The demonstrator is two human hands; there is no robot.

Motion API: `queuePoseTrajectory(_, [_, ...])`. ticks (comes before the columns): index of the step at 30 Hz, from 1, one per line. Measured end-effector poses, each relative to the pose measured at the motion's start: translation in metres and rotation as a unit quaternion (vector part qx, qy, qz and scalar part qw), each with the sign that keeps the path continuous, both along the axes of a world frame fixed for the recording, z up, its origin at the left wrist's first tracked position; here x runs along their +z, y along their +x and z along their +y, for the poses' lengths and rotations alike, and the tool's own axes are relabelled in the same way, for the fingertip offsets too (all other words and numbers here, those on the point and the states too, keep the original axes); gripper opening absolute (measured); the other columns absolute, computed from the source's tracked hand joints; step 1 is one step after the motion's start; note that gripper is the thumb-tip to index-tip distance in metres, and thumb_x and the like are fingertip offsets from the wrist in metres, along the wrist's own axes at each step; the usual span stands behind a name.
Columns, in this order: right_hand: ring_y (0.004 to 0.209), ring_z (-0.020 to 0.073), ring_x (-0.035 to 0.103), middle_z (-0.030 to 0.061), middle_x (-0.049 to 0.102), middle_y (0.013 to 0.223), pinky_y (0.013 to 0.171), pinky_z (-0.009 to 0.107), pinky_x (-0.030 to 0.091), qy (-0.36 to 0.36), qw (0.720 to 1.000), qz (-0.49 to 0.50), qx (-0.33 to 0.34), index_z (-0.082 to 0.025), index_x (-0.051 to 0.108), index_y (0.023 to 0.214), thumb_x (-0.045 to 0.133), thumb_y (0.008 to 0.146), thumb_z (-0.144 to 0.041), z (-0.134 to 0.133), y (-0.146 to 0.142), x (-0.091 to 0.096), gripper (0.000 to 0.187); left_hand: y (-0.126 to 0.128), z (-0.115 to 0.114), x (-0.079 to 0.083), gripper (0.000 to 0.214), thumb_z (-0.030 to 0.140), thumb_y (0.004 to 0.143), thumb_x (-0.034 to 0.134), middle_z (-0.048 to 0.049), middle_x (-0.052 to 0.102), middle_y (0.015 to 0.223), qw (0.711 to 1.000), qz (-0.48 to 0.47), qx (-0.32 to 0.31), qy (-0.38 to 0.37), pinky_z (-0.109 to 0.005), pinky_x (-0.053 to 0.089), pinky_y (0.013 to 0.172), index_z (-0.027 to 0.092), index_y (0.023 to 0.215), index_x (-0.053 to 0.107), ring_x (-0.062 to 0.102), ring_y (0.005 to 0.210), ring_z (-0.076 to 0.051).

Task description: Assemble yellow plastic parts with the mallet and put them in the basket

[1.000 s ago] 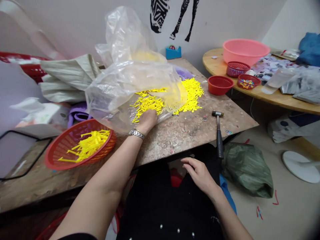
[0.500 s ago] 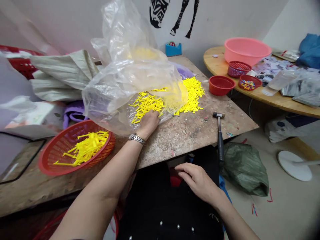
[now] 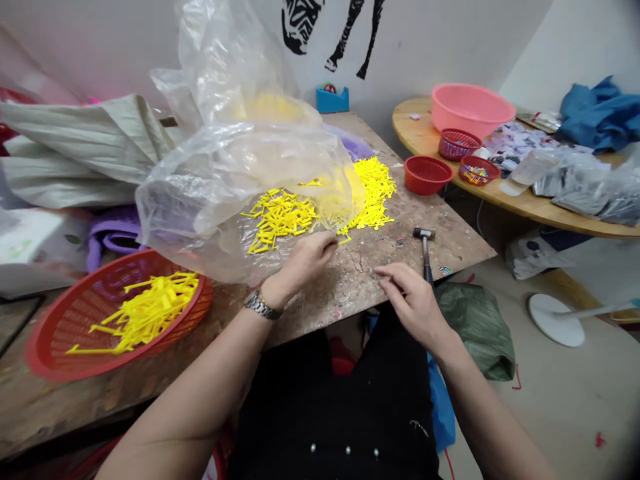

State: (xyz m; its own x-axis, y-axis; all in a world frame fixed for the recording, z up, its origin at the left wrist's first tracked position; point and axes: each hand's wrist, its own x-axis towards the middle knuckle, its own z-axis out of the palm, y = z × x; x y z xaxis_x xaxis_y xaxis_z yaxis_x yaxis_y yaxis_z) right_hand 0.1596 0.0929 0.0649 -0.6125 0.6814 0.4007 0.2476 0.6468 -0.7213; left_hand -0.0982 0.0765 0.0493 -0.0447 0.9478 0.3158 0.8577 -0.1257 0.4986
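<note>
My left hand (image 3: 311,259), with a watch on its wrist, is closed over the table just in front of a clear plastic bag (image 3: 200,200). A thin yellow plastic piece (image 3: 345,241) sticks out from its fingertips. Inside the bag's mouth lies a heap of yellow plastic pieces (image 3: 283,219); a second yellow heap (image 3: 374,190) spreads to the right of the bag. Over the table's front edge, my right hand (image 3: 413,300) has its index finger stretched out and its thumb slightly apart, with nothing visible between them.
A red basket (image 3: 50,333) at the left holds more yellow pieces. A hammer (image 3: 425,250) lies near the right edge of the table (image 3: 363,273), beyond my right hand. A red bowl (image 3: 427,177) stands at the back right, beside a round table (image 3: 415,123) with a pink basin (image 3: 473,107).
My left hand has come out of the heap at the bag, moving right with a yellow piece. My right hand has risen from my lap toward the table edge. The view has shifted slightly.
</note>
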Motion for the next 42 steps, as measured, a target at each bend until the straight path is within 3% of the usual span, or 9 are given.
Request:
queuePoseTrajectory(4, [0.108, 0.024, 0.065, 0.0106, 0.068, 0.115, 0.096, 0.039, 0.052, 0.039, 0.999, 0.009, -0.029, -0.022, 0.067, 0.117, 0.05, 0.097, -0.023, 0.026, -0.013, 0.001, 0.026, 0.023, -0.001, 0.009, 0.016, 0.026, 0.089, 0.05, -0.0025, 0.066, 0.08, 0.991, -0.112, -0.069, -0.04, -0.028, 0.045, 0.073, 0.018, 0.085, 0.065, 0.058, 0.075, -0.017])
queuePoseTrajectory(12, [0.1, 0.0219, 0.067, 0.0095, 0.073, 0.104, 0.091, 0.034, 0.051, 0.038, 0.999, -0.036, -0.013, -0.019, 0.07, 0.104, 0.051, 0.095, -0.021, 0.045, -0.028, -0.012, 0.021, 0.037, -0.001, 0.013, 0.018, 0.033, 0.084, 0.057, 0.0014, 0.057, 0.067, 0.948, -0.287, -0.097, -0.1, -0.025, 0.042, 0.062, 0.017, 0.079, 0.065, 0.052, 0.063, -0.013])
queuePoseTrajectory(18, [0.083, 0.0181, 0.067, 0.0039, 0.073, 0.086, 0.08, 0.029, 0.05, -0.037, 0.999, -0.022, -0.032, -0.02, 0.07, 0.088, 0.054, 0.092, -0.023, 0.046, -0.027, -0.016, 0.017, 0.043, 0.002, 0.001, 0.025, 0.039, 0.079, 0.069, 0.0023, 0.058, 0.066, 0.863, -0.483, -0.074, -0.127, -0.021, 0.041, 0.051, 0.017, 0.088, 0.064, 0.05, 0.054, -0.009])
queuePoseTrajectory(22, [0.074, 0.0156, 0.063, 0.002, 0.07, 0.079, 0.072, 0.026, 0.047, -0.104, 0.994, 0.006, -0.036, -0.019, 0.068, 0.084, 0.053, 0.09, -0.027, 0.047, -0.027, -0.019, 0.018, 0.045, 0.0, -0.008, 0.029, 0.039, 0.077, 0.074, 0.0008, 0.064, 0.074, 0.82, -0.554, -0.056, -0.131, -0.019, 0.043, 0.051, 0.017, 0.094, 0.065, 0.054, 0.055, -0.008])
queuePoseTrajectory(29, [0.072, 0.0149, 0.061, 0.0006, 0.068, 0.075, 0.072, 0.026, 0.047, -0.139, 0.99, -0.014, -0.019, -0.02, 0.067, 0.081, 0.052, 0.09, -0.029, 0.046, -0.033, -0.027, 0.02, 0.042, -0.002, -0.014, 0.029, 0.043, 0.077, 0.073, 0.0013, 0.062, 0.071, 0.842, -0.527, -0.042, -0.107, -0.02, 0.044, 0.051, 0.018, 0.091, 0.066, 0.054, 0.057, -0.01])
queuePoseTrajectory(42, [0.09, 0.0186, 0.067, 0.0049, 0.074, 0.093, 0.084, 0.03, 0.05, -0.062, 0.997, -0.043, 0.015, -0.022, 0.071, 0.093, 0.052, 0.095, -0.022, 0.037, -0.035, -0.035, 0.019, 0.047, -0.007, -0.022, 0.027, 0.043, 0.081, 0.07, 0.0006, 0.063, 0.069, 0.855, -0.503, -0.039, -0.124, -0.021, 0.045, 0.052, 0.018, 0.086, 0.065, 0.053, 0.054, -0.01])
